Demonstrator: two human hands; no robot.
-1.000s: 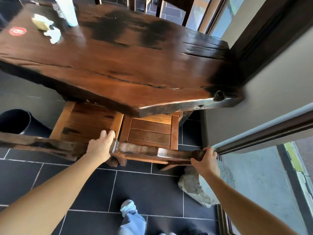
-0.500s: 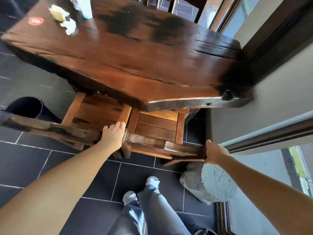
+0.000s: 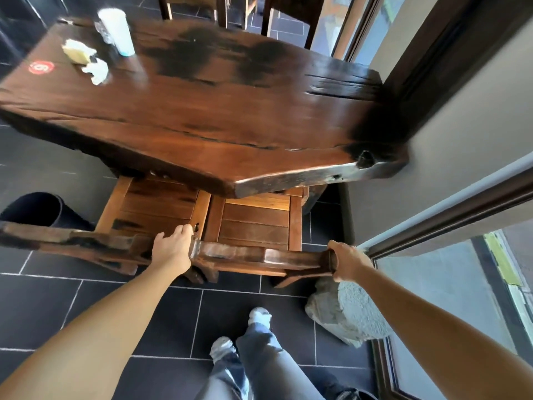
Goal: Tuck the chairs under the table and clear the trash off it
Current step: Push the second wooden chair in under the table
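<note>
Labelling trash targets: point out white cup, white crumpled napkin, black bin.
white cup point(image 3: 116, 31), head view, mid side wall.
white crumpled napkin point(image 3: 96, 71), head view, centre.
black bin point(image 3: 75, 215), head view, outer wall.

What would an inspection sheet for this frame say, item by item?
Surface: wooden table, mostly bare.
Job's things: left chair and right chair, seats partly under the table; crumpled napkins and white cup on its far left corner.
Clutter: red sticker on the tabletop.
Hands: left hand curls over the left chair's back; right hand grips the right chair's back end.
Cables: nothing seen.
Surroundings: black bin left, rock right, dark tiled floor.
</note>
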